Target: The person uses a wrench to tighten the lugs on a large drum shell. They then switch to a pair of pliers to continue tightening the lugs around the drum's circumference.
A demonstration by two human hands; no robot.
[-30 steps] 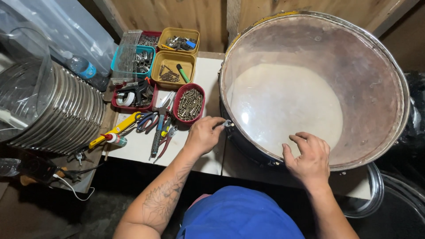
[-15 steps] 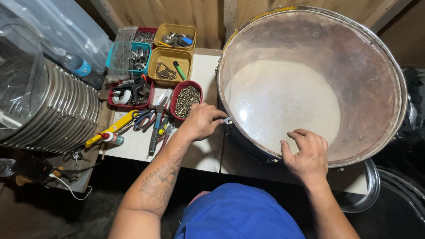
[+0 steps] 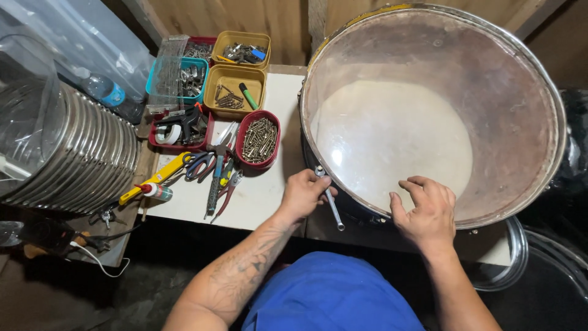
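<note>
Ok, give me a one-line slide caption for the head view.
Left hand holds a metal tool at the drum rim; right hand rests fingertips on its clear head.

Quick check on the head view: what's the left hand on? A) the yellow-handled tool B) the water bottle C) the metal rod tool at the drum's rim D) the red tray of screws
C: the left hand has its grip closed around the thin metal rod tool at the near rim of the drum, while the right hand rests open on the drumhead.
</note>
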